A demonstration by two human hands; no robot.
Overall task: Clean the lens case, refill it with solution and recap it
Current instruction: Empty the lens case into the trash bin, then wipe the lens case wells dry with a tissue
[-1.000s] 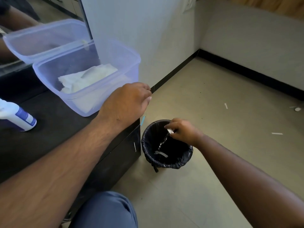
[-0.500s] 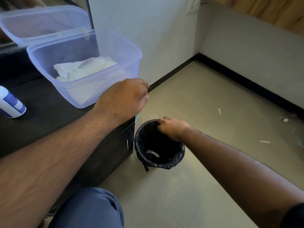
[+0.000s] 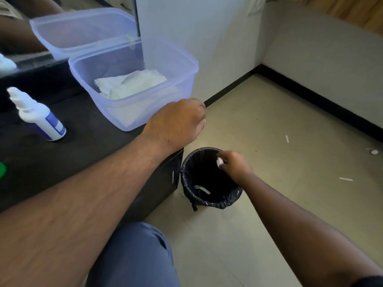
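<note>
From the head view, the dark worktop [image 3: 87,154] ends at a corner just beside the lined bin [image 3: 209,181], with open floor [image 3: 269,125] to its right. The left hand [image 3: 178,123] rests curled at that corner, its grip hidden. The right hand [image 3: 234,164] hangs over the bin, fingers pinched on a small white piece [image 3: 219,161], likely the lens case.

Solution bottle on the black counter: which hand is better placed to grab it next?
Left. The left hand rests on the counter where the solution bottle stands; the right hand holds something white over the bin.
</note>
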